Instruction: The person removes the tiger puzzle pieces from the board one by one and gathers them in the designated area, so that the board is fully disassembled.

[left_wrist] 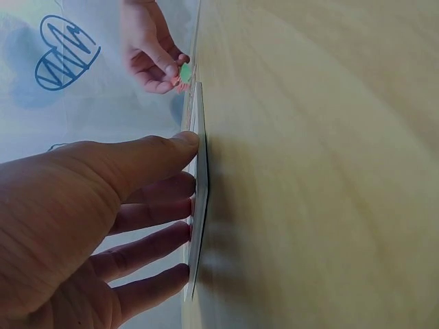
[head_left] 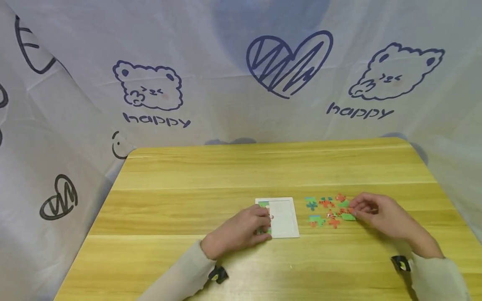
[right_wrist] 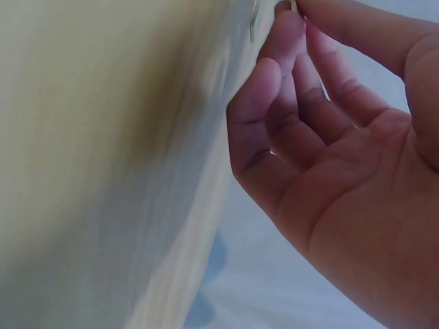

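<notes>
A white square puzzle tray [head_left: 283, 217] lies on the table, with green puzzle pieces along its left side. My left hand [head_left: 246, 228] rests over those pieces and partly hides them. In the left wrist view, the fingertips and thumb [left_wrist: 154, 159] of that hand press on the tray's face, fingers spread and fairly straight. To the right, my right hand [head_left: 382, 213] pinches a green and orange puzzle piece [left_wrist: 184, 74] between thumb and fingers. That hand is at the right edge of a group of loose puzzle pieces [head_left: 316, 220] coloured orange, green and blue.
The wood-grain table [head_left: 180, 179] extends around the tray and pieces. Behind it and to the left hangs a white cloth [head_left: 222, 96] printed with bears, hearts and the word "happy". Dark straps with small devices sit at both wrists.
</notes>
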The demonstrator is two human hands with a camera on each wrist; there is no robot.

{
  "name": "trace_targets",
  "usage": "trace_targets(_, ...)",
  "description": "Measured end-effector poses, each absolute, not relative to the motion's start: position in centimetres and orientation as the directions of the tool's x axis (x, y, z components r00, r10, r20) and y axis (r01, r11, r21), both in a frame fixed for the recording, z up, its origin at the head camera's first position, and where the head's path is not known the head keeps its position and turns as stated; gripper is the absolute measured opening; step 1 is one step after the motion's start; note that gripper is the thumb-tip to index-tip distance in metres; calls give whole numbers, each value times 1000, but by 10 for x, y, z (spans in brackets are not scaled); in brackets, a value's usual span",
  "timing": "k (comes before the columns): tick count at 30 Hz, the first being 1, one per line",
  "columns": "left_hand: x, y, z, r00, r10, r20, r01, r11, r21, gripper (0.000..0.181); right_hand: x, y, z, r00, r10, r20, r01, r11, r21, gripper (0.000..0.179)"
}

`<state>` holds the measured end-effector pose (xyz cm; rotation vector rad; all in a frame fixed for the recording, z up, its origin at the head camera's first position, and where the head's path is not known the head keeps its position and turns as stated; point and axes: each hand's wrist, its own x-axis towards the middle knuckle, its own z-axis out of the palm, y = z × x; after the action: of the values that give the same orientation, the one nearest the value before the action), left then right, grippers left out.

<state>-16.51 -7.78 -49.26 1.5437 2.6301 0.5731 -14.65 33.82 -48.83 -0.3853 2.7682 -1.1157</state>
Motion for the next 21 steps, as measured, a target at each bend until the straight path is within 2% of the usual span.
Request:
trace_targets(8, -166, -78, -493, -517, 845, 138, 825, 448, 345, 15, -146, 345, -492, -954, -293, -57, -175, 704, -688, 8)
trace_targets(21, -165, -79, -493, -516, 844, 148, 828, 447, 340, 16, -146, 342, -498, -956, -294, 16, -236, 732, -639, 12)
